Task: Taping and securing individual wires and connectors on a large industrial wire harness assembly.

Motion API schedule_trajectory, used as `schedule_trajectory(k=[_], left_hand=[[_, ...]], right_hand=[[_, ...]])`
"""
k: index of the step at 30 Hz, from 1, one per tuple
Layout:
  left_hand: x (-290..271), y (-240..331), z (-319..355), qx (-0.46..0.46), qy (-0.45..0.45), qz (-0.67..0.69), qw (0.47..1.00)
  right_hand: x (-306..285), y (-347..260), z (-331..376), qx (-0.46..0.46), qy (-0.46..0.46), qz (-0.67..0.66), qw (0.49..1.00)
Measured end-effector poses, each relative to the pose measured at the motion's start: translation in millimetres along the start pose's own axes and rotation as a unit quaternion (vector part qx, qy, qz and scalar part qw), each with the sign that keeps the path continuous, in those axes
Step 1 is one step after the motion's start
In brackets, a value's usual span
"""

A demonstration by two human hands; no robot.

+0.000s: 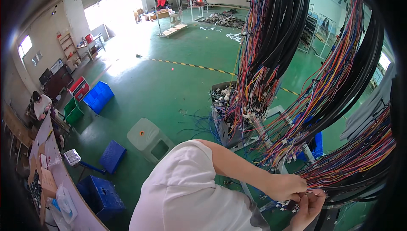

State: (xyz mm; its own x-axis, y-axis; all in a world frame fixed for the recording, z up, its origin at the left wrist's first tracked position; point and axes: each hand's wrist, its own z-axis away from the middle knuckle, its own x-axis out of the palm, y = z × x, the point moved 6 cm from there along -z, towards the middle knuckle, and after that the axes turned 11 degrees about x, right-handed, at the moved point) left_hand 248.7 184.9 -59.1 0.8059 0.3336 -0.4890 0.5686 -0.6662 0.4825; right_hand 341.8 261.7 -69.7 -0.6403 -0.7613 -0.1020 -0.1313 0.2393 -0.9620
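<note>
My left hand (288, 187) reaches across from the left, its fingers closed in a pinch at the end of a hanging bundle of coloured wires (352, 159). Close below it my right hand (310, 207) is also closed, thumb and fingers pinching at the same wire ends. The fingertips of both hands nearly meet; the exact piece between them is too small to make out. Black sheathed cables (356, 186) hang beside these wires. Small pale connectors (282, 205) show just under my hands.
More wire bundles (258, 61) hang ahead and to the right (335, 70). Below them stands a grey bin (231, 133) of connectors. A pale plastic stool (146, 135) and blue crates (99, 97) are to the left. Another person (41, 105) sits by a long bench (70, 188) at far left.
</note>
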Motion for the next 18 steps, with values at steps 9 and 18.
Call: schedule_trajectory(k=[9, 18], left_hand=[[-2, -2, 1, -0.156, -0.015, 0.197, 0.968], [25, -10, -1, -0.358, 0.074, 0.62, 0.694]], right_hand=[[1, -23, -2, -0.083, -0.002, 0.078, 0.993], [-10, -26, 14, -0.12, 0.062, 0.158, 0.978]])
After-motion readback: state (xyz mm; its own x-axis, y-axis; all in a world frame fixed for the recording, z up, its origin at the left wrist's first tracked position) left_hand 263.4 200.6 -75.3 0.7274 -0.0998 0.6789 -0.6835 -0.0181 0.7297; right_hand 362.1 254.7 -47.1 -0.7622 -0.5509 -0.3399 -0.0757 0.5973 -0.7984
